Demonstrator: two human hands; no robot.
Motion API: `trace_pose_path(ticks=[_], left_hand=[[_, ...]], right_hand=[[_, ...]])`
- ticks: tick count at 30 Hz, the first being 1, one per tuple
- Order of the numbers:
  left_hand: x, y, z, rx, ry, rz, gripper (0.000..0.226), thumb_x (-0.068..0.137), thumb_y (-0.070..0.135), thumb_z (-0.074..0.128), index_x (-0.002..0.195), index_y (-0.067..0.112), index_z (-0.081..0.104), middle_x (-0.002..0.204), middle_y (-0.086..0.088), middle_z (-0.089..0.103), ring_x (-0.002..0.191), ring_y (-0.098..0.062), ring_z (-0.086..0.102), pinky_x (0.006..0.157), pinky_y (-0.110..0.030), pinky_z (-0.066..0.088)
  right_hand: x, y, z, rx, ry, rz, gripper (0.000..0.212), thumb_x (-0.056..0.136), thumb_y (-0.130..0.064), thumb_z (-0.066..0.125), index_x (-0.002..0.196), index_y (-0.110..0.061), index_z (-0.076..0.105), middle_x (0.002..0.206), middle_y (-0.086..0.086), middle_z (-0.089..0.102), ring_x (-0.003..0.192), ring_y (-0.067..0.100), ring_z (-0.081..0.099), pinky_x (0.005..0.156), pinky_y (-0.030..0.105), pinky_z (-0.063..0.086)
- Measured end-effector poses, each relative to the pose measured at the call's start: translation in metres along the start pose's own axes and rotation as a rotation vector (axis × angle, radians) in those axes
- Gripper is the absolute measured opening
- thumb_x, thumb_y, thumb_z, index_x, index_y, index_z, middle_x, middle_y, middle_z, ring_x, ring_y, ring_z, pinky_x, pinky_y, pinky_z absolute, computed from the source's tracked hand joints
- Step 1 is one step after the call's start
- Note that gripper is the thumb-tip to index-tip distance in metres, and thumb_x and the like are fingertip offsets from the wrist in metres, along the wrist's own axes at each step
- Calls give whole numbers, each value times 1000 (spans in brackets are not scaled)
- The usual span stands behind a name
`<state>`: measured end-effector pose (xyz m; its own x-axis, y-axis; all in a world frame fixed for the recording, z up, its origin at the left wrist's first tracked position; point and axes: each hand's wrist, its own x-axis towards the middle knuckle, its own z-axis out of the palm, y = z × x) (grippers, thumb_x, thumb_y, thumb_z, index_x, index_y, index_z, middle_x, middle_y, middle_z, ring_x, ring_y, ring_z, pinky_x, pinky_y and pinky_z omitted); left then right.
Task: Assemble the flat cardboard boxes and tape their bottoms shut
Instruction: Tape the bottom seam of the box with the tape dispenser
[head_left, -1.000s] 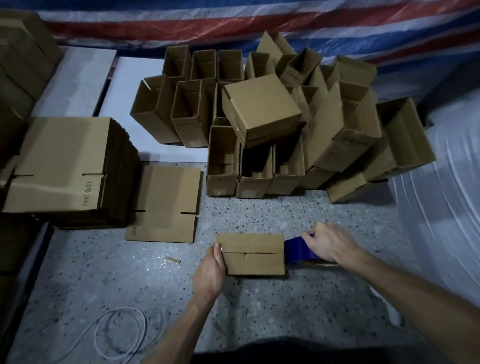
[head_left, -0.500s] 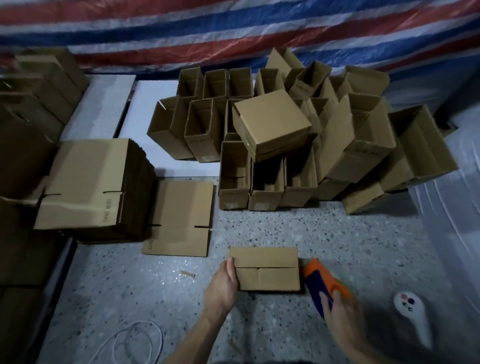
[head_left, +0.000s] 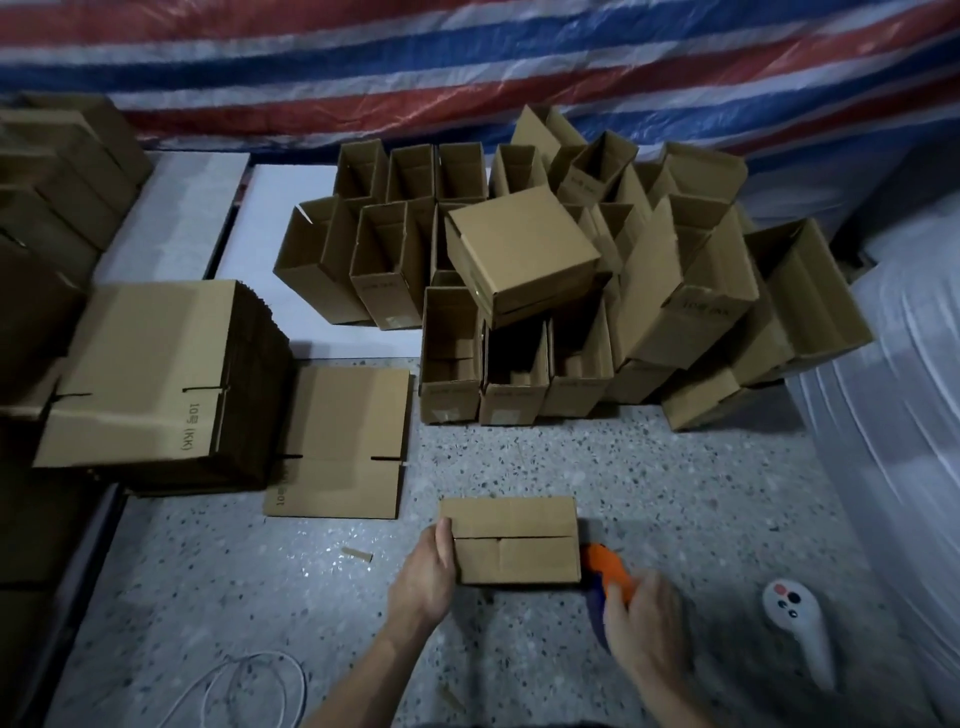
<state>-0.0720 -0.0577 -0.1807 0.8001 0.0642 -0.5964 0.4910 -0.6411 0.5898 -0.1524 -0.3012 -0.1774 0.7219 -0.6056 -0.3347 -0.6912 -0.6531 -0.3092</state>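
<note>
Striped tarp (head_left: 467, 62) across the back, white plastic sheeting (head_left: 904, 415) at right, cut off by the frame. Speckled floor (head_left: 675, 493) is the work surface.

Pile of assembled boxes (head_left: 524, 249) sits behind, mostly open side up, some tipped; likely the done heap, kept out of the work zone. Taped bottoms are not visible from here.

Stack of flat boxes (head_left: 145, 374) at left, with one loose flat box (head_left: 343, 441) just beside it, probably supply within reach.

Current box (head_left: 514, 540) lies on the floor just in front of the person, flaps folded shut, seam facing up. Can't tell if tape is already on the seam.

Left hand (head_left: 423, 577) grips the box's left edge, thumb on top, apparently to steady it for taping.

Right hand (head_left: 644, 623) is blurred, grip closed round the tape dispenser (head_left: 608, 569), whose orange nose is at the box's right edge. The tape roll is mostly hidden.

White controller (head_left: 795, 623) lies at right, white cable (head_left: 249, 691) at lower left, cardboard scrap (head_left: 357, 555) near the box.
</note>
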Motion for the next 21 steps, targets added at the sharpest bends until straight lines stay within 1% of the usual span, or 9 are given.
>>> trace_pose_path(ticks=[1, 3, 6, 9, 11, 14, 16, 18, 21], left_hand=[[0, 0, 0, -4, -3, -6, 67, 98, 65, 8, 124, 25, 55, 122, -2, 64, 114, -26, 60, 89, -37, 40], [1, 1, -2, -21, -17, -18, 66, 97, 66, 7, 121, 25, 54, 122, -1, 64, 115, -26, 59, 96, -40, 42], [0, 4, -5, -74, -48, -34, 64, 99, 63, 10, 126, 23, 52, 128, -3, 62, 120, -26, 57, 103, -41, 41], [-2, 12, -13, -252, -114, -113, 67, 100, 63, 17, 143, 19, 43, 145, -9, 51, 130, -28, 48, 106, -45, 41], [-2, 18, -22, -407, -261, -309, 71, 97, 72, 22, 148, 24, 37, 148, -14, 44, 130, -37, 46, 92, -51, 49], [-3, 21, -41, -823, -385, -593, 91, 79, 88, 42, 134, 17, 50, 130, -23, 53, 109, -47, 57, 70, -57, 57], [-7, 22, -53, -953, -420, -674, 100, 66, 85, 62, 126, 6, 53, 121, -26, 58, 97, -48, 66, 62, -58, 58], [-12, 23, -64, -963, -432, -700, 101, 53, 74, 79, 119, 2, 55, 113, -25, 63, 86, -44, 72, 60, -51, 59], [-17, 27, -83, -892, -400, -599, 101, 43, 60, 88, 122, 6, 55, 115, -23, 63, 101, -41, 66, 71, -47, 59]], right_hand=[[3, -14, -2, 161, 36, 9, 29, 96, -37, 59, 108, -10, 57, 111, 15, 63, 103, 30, 57, 84, 34, 42], [14, -45, -3, 409, -106, 22, 43, 100, -46, 48, 126, -12, 52, 122, 12, 59, 113, 29, 56, 97, 40, 44], [25, -86, 4, 451, -352, 42, 75, 93, -72, 30, 144, -19, 40, 143, 9, 51, 125, 28, 53, 108, 45, 38], [21, -95, 13, 413, -279, -57, 84, 74, -85, 30, 127, -21, 48, 112, 1, 65, 87, 5, 60, 75, 22, 52], [22, -93, 15, 389, -274, -56, 89, 79, -81, 32, 138, -17, 44, 111, 0, 63, 93, 12, 62, 72, 20, 44], [27, -87, 14, 314, -309, -31, 83, 91, -71, 39, 152, -17, 34, 142, 8, 53, 129, 29, 52, 100, 33, 41], [26, -80, 12, 355, -328, -98, 77, 90, -69, 47, 151, -22, 38, 148, 4, 49, 136, 26, 46, 111, 36, 36], [19, -75, 4, 493, -391, -219, 67, 80, -74, 53, 134, -35, 52, 138, -6, 56, 128, 18, 54, 109, 40, 45], [11, -78, -16, 721, -467, -297, 42, 77, -65, 69, 115, -53, 59, 126, -15, 63, 110, 4, 64, 88, 30, 58]])
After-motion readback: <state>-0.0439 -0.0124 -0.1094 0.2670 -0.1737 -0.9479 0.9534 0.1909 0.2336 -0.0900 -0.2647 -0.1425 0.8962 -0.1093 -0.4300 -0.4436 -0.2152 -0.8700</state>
